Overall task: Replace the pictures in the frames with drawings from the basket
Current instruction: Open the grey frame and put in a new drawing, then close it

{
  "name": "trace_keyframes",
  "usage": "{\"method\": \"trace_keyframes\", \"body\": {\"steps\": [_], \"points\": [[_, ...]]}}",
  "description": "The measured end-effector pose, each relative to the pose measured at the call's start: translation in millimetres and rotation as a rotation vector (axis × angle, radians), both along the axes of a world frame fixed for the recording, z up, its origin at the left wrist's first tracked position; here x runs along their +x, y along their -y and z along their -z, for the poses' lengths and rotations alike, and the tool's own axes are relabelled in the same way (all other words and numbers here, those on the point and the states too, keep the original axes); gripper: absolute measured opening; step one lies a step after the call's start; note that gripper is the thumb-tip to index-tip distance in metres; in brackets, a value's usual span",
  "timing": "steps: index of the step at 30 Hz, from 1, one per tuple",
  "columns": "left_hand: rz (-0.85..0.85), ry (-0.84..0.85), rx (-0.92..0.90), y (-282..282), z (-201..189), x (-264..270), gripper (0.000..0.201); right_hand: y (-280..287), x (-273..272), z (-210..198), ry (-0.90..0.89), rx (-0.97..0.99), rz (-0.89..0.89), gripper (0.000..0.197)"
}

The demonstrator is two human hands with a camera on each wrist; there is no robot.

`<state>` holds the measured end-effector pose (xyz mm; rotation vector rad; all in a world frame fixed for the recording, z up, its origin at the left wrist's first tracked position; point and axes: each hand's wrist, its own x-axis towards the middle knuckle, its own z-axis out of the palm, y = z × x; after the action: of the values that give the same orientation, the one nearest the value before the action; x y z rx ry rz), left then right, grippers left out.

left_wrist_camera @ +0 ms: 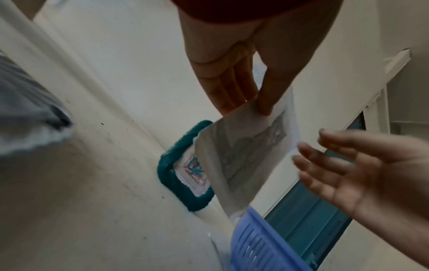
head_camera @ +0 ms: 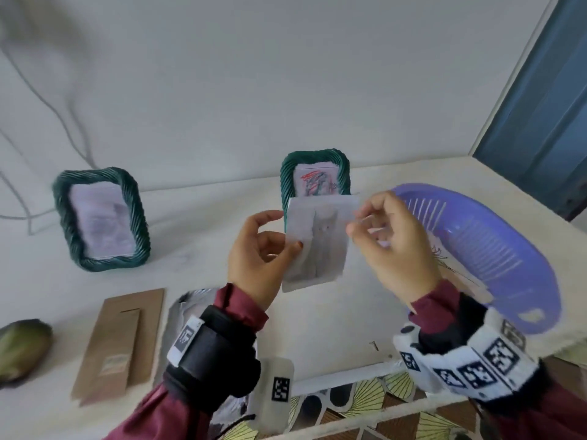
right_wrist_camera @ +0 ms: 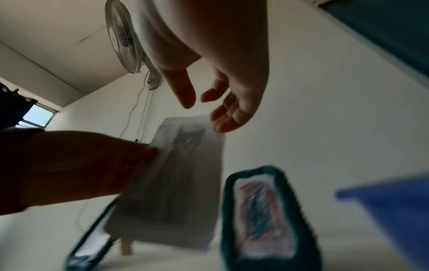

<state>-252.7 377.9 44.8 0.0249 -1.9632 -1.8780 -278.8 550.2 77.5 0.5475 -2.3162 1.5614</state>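
Left hand (head_camera: pixel 260 249): you pinch the drawing (head_camera: pixel 317 246) by its edge.
Right hand (head_camera: pixel 397 242): your fingers hang loose beside its top corner.

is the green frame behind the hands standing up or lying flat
Standing upright: the green frame stands on the table, its coloured drawing facing forward.

Our two hands, raised before the chest

Our left hand (head_camera: pixel 257 249) pinches a sheet (head_camera: pixel 317 242) at its left edge, thumb in front and fingers behind. Our right hand (head_camera: pixel 394 236) hovers just beside the sheet's upper right corner, fingers loosely spread and gripping nothing. We wear maroon sleeves and strapped camera bands on both wrists.
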Motion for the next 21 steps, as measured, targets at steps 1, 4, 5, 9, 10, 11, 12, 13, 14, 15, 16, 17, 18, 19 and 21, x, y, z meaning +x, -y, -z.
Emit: {"method": "trace_keyframes", "body": {"steps": [1, 4, 5, 9, 10, 11, 12, 13, 14, 15, 16, 17, 18, 19, 21], "points": [[-0.010, -0.003, -0.010, 5, 3, 5, 0.039, 12, 8, 10, 0.074, -0.034, -0.072, 0.017], [0.023, 0.025, 0.010, 17, 11, 20, 0.037, 44, 27, 36, 0.296, -0.258, -0.242, 0.041], [0.047, 0.045, 0.030, 20, 14, 24, 0.036, 55, 31, 42, 0.370, -0.349, -0.282, 0.047], [0.164, 0.102, 0.009, 34, 22, 43, 0.028, 81, 44, 56, 0.599, -0.646, -0.267, 0.047], [0.163, 0.118, 0.017, 38, 24, 47, 0.030, 85, 46, 60, 0.614, -0.637, -0.228, 0.048], [0.147, 0.131, 0.033, 43, 25, 50, 0.031, 88, 49, 63, 0.613, -0.605, -0.194, 0.047], [0.120, 0.142, 0.040, 49, 27, 53, 0.029, 91, 52, 65, 0.595, -0.563, -0.168, 0.044], [0.090, 0.146, 0.030, 54, 29, 55, 0.026, 94, 54, 68, 0.579, -0.528, -0.146, 0.040], [0.059, 0.151, -0.007, 60, 31, 59, 0.024, 97, 56, 69, 0.573, -0.504, -0.126, 0.039], [0.036, 0.164, -0.051, 66, 32, 62, 0.025, 100, 58, 71, 0.581, -0.491, -0.111, 0.040], [0.018, 0.191, -0.088, 73, 34, 65, 0.025, 102, 60, 72, 0.598, -0.488, -0.107, 0.040], [0.009, 0.222, -0.097, 78, 35, 68, 0.023, 104, 62, 72, 0.620, -0.486, -0.112, 0.038], [0.008, 0.248, -0.077, 84, 37, 71, 0.022, 106, 64, 74, 0.636, -0.475, -0.119, 0.036], [0.005, 0.270, -0.053, 90, 38, 75, 0.024, 108, 65, 75, 0.643, -0.450, -0.129, 0.034], [-0.039, 0.304, -0.028, 100, 42, 83, 0.031, 112, 69, 79, 0.633, -0.352, -0.143, 0.028]]}}
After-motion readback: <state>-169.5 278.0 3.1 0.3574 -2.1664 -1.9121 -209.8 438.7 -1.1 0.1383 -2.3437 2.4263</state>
